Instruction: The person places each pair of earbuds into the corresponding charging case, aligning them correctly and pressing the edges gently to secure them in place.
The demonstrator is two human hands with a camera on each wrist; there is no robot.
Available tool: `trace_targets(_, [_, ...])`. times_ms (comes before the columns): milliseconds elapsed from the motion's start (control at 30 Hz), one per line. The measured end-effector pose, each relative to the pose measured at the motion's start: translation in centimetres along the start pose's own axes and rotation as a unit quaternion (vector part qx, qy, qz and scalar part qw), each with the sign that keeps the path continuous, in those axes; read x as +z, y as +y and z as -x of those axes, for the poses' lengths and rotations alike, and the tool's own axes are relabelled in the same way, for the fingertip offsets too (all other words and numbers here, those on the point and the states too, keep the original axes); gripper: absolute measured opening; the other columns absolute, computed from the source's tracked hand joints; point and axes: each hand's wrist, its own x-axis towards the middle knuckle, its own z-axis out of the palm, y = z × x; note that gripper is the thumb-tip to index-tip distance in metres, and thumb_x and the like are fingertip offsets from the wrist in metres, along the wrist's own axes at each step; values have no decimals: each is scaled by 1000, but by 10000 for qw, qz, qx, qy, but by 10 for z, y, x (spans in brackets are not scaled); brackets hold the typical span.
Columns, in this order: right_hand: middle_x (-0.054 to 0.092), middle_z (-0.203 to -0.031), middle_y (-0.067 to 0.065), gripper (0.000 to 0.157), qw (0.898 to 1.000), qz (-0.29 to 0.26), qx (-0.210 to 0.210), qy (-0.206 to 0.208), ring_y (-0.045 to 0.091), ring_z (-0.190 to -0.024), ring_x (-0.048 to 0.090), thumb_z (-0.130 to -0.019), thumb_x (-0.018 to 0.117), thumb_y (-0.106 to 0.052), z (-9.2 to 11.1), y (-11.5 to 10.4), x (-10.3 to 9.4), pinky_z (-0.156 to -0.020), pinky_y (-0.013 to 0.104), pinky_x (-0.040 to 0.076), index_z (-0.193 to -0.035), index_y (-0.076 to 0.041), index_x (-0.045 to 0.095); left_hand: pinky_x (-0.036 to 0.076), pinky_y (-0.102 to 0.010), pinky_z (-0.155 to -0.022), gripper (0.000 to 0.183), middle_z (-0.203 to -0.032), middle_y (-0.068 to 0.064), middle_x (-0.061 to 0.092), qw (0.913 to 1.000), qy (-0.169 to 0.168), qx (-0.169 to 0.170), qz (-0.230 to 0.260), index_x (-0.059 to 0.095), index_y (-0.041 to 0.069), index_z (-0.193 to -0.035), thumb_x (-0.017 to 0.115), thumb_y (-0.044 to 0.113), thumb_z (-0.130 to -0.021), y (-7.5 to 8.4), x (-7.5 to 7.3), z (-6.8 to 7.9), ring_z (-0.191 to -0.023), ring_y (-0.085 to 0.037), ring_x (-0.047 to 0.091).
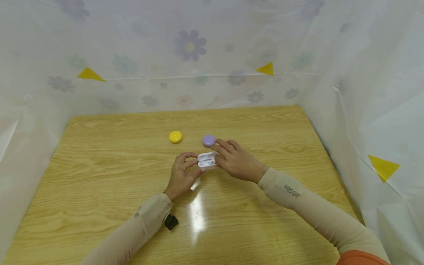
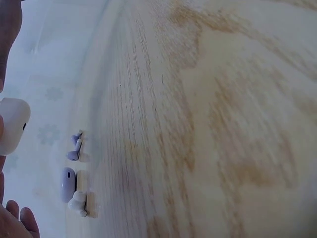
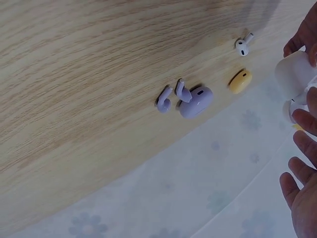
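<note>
A white earbud case (image 1: pixel 207 165) with its lid raised is gripped between the thumb and fingers of my left hand (image 1: pixel 182 176), above the table. Part of a white earbud (image 1: pixel 212 162) shows in the case's right half. At that side my right hand (image 1: pixel 240 162) has its fingertips against the case, the other fingers fanned out. Its thumb is hidden, so I cannot tell whether it pinches the earbud. Beyond the hands lie a closed purple case (image 1: pixel 208 140) and a closed yellow case (image 1: pixel 175 137).
Two purple earbuds (image 3: pixel 164 101) lie beside the purple case in the right wrist view. Another white earbud (image 3: pixel 242 47) rests on the table near the yellow case. Flower-printed sheeting (image 1: pixel 190 46) rises behind the wooden table (image 1: pixel 99 176), with plain pale sheeting at the right.
</note>
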Motion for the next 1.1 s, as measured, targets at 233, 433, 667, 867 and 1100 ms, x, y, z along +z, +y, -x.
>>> trace_targets(233, [60, -125, 9, 21, 9995, -222, 198, -48, 31, -122, 54, -89, 67, -29, 4, 1, 1, -92, 43, 49, -98, -10, 62, 40, -50, -97, 33, -115, -10, 61, 10000, -8, -64, -2, 73, 1, -103, 81, 11, -73, 1, -1, 0, -114, -31, 50])
trace_targets(433, [59, -123, 10, 34, 9968, -557, 542, -161, 33, -123, 53, -85, 71, -29, 9, 4, 8, -92, 45, 49, -110, -6, 64, 38, -49, -99, 33, -117, -10, 60, 9998, -27, -165, 54, 73, 2, -104, 81, 11, -73, 2, -2, 0, -115, -30, 50])
trace_targets(667, [59, -123, 14, 31, 9865, -1260, 948, -431, 36, -123, 52, -87, 69, -24, 19, 8, 21, -94, 50, 48, -111, -6, 65, 36, -47, -100, 34, -118, -9, 59, 9994, -37, -297, 170, 72, -1, -105, 81, 10, -74, 1, -4, 0, -117, -29, 48])
trace_targets(867, [58, -124, 14, 25, 9746, -1848, 1172, -485, 37, -124, 51, -90, 66, -23, 21, 7, 36, -93, 53, 48, -109, -6, 65, 35, -45, -102, 35, -118, -11, 59, 9994, 100, -311, 144, 71, -4, -106, 80, 10, -75, -2, -13, -5, -117, -30, 49])
trace_targets(1100, [58, -126, 13, 23, 9631, -2214, 1329, -761, 35, -126, 49, -92, 64, -25, 10, -1, 50, -94, 52, 48, -107, -8, 65, 33, -46, -104, 38, -121, -12, 56, 9986, 107, -466, 229, 68, -7, -110, 77, 13, -79, -8, -24, -15, -119, -29, 47])
